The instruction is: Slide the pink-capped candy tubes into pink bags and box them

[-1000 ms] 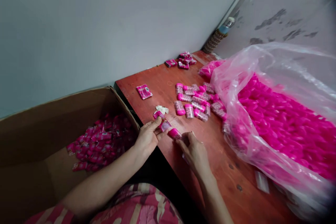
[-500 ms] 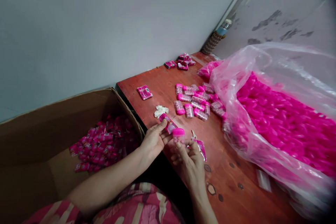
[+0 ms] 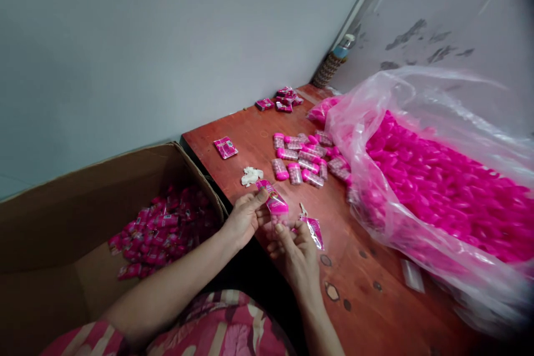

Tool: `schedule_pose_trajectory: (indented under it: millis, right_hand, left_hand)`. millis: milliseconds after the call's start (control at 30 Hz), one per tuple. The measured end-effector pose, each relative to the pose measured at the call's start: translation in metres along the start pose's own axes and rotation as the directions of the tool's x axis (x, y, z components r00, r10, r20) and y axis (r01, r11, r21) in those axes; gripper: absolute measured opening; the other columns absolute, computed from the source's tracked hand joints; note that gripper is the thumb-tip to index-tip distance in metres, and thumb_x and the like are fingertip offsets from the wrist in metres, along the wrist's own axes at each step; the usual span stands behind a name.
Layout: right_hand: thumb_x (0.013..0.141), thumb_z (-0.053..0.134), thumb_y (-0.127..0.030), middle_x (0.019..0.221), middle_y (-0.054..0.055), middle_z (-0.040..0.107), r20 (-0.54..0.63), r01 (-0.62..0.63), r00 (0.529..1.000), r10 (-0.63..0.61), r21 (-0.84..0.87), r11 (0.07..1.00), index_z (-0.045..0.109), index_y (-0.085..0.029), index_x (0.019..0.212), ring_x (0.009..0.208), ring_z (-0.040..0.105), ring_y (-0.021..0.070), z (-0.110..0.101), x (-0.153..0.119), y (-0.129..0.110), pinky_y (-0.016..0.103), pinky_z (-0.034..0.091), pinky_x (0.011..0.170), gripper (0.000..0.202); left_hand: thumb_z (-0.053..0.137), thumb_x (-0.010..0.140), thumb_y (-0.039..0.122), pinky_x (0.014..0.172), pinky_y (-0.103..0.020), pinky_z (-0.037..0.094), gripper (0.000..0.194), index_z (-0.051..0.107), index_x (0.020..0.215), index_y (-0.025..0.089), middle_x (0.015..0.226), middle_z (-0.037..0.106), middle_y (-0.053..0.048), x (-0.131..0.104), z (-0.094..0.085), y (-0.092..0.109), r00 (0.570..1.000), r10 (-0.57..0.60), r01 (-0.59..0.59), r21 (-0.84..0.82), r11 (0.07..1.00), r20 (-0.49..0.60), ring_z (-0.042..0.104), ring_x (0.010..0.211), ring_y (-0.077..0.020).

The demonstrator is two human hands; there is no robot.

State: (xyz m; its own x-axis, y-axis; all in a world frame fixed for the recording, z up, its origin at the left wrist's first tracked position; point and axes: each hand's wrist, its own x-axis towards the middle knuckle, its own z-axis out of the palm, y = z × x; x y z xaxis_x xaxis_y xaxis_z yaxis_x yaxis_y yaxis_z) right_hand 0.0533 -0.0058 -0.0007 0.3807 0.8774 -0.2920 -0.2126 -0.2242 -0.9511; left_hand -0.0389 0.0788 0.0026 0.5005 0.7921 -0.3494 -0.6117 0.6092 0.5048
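tabletop (image 3: 367,283): reddish-brown wood, dark spots near the front edge
middle: loose pink-capped vials (image 3: 300,158)
far corner: small pink packets (image 3: 281,99), one flat packet (image 3: 226,147) apart
right side: clear bag (image 3: 438,189) of pink pieces
near front: white scrap (image 3: 251,176), possibly crumpled paper

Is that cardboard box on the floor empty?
No, the cardboard box holds a heap of small pink packets piled against its far inner corner.
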Motion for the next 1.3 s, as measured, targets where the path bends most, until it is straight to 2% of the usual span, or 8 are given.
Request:
schedule_pose_trajectory:
  millis: [267,500,667,833,1000,1167,1233,1300]
  right_hand:
    - [0.073,0.063,-0.037,0.055,-0.005,0.057,-0.052,0.074,0.996,-0.076,-0.042,0.996,0.046,-0.020,0.085,0.043,0.054,0.0101,-0.002,-0.005,-0.003,0.019,0.043,0.040,0.026]
    - [0.077,0.058,-0.036,0.061,-0.002,0.063,0.122,-0.044,0.992,0.014,0.243,0.969,0.044,-0.020,0.081,0.040,0.053,0.0082,-0.008,-0.001,0.006,0.015,0.038,0.035,0.022]
    - [0.072,0.065,-0.032,0.058,-0.004,0.059,-0.055,0.091,0.994,-0.089,0.032,0.995,0.046,-0.020,0.085,0.044,0.055,0.0091,-0.010,-0.001,0.006,0.017,0.043,0.040,0.025]
    - [0.076,0.059,-0.036,0.058,-0.004,0.058,0.076,0.014,0.997,-0.030,0.205,0.979,0.043,-0.020,0.083,0.038,0.052,0.0087,-0.012,0.002,0.009,0.016,0.039,0.034,0.024]
    - [0.072,0.065,-0.031,0.055,-0.005,0.055,-0.072,0.142,0.987,-0.141,0.011,0.990,0.047,-0.020,0.084,0.041,0.051,0.0081,-0.014,0.003,0.007,0.016,0.040,0.037,0.024]
    - [0.077,0.058,-0.034,0.055,-0.004,0.058,0.077,0.025,0.996,-0.045,0.234,0.972,0.043,-0.020,0.082,0.035,0.049,0.0077,-0.016,0.006,0.010,0.014,0.035,0.030,0.021]
    - [0.078,0.058,-0.034,0.056,-0.003,0.059,0.073,0.022,0.996,-0.043,0.272,0.962,0.041,-0.020,0.081,0.034,0.048,0.0073,-0.016,0.008,0.012,0.014,0.033,0.029,0.022]
    - [0.077,0.059,-0.033,0.057,-0.004,0.059,0.020,0.057,0.998,-0.063,0.215,0.975,0.043,-0.020,0.082,0.036,0.050,0.0075,-0.016,0.008,0.012,0.014,0.036,0.032,0.022]
  left_hand:
    - [0.071,0.063,0.026,0.056,-0.023,0.047,0.023,0.058,0.069,0.008,0.062,0.062,-0.005,0.003,0.000,-0.008,0.992,-0.118,0.107,0.179,0.978,0.051,0.058,0.053,-0.0110]
    - [0.073,0.059,0.026,0.049,-0.022,0.044,0.023,0.060,0.067,0.009,0.055,0.060,-0.002,0.003,0.004,-0.007,0.990,-0.126,0.105,0.268,0.958,0.062,0.054,0.046,-0.0096]
    - [0.072,0.061,0.027,0.052,-0.023,0.045,0.023,0.063,0.067,0.007,0.060,0.063,-0.006,0.003,0.008,-0.010,0.992,-0.118,0.098,0.322,0.942,0.044,0.057,0.051,-0.0112]
    - [0.071,0.061,0.029,0.046,-0.021,0.043,0.023,0.061,0.063,0.008,0.055,0.060,-0.004,0.004,0.007,-0.012,0.990,-0.133,0.109,0.362,0.926,0.039,0.054,0.045,-0.0101]
    - [0.071,0.060,0.030,0.053,-0.024,0.046,0.025,0.062,0.065,0.007,0.061,0.063,-0.007,0.005,0.009,-0.013,0.994,-0.105,0.082,0.371,0.925,0.042,0.058,0.052,-0.0130]
    - [0.068,0.064,0.034,0.039,-0.022,0.040,0.027,0.058,0.060,0.008,0.049,0.057,-0.003,0.003,0.008,-0.015,0.977,-0.178,0.121,0.380,0.917,0.117,0.050,0.038,-0.0100]
    - [0.067,0.064,0.033,0.038,-0.023,0.040,0.027,0.058,0.059,0.008,0.046,0.054,-0.001,0.002,0.008,-0.016,0.964,-0.223,0.151,0.393,0.907,0.145,0.047,0.036,-0.0097]
    - [0.068,0.063,0.032,0.038,-0.024,0.040,0.026,0.059,0.061,0.008,0.046,0.054,-0.001,0.001,0.009,-0.017,0.964,-0.222,0.148,0.400,0.905,0.147,0.048,0.037,-0.0104]
